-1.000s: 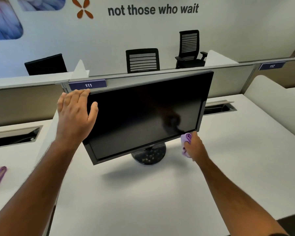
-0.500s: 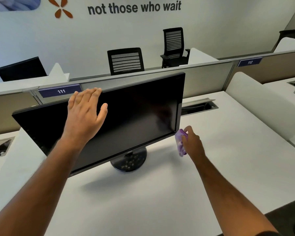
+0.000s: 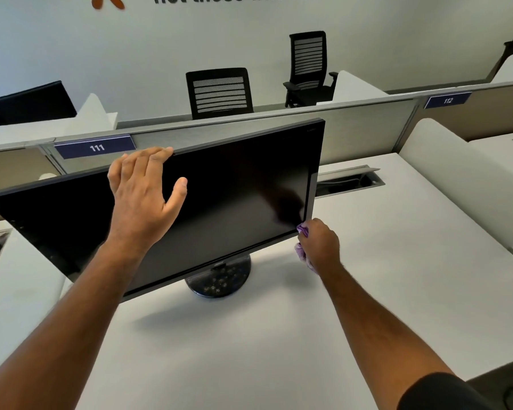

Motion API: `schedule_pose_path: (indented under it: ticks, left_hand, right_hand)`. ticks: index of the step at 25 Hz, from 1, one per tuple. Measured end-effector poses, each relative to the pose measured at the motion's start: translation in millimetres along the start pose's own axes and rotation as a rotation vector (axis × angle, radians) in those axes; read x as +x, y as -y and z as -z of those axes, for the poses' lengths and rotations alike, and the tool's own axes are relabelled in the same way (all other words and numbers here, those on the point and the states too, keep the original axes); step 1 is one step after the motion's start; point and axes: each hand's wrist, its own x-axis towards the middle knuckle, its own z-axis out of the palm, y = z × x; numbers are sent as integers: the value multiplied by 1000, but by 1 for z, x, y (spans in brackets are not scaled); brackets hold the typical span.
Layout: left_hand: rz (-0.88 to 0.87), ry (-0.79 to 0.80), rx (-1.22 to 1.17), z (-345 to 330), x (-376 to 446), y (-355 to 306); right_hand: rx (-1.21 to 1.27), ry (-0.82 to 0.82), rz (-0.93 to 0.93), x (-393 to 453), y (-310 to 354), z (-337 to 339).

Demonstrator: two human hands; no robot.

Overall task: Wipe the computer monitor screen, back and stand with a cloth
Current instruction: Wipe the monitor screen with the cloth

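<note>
We wipe the monitor corner.
Our left hand, fingers straight, rests on its top edge; our right hand fingers clamp the purple cloth at its lower right corner.

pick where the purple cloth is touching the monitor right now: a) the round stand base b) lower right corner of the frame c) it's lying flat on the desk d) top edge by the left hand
b: the right hand grips the purple cloth against the lower right corner of the monitor, while the left hand rests on its top edge.
</note>
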Motion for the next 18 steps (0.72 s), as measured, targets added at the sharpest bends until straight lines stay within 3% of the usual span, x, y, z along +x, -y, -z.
schedule_pose_path:
  ticks: [7,18]
  left_hand:
    - [-10,-40,-61,-10,4,5]
    - [-19,-65,-70,-14,4,7]
  right_hand:
    - [-192,-50,59,-1,8,-5]
    - [-300,144,145,-35,46,-33]
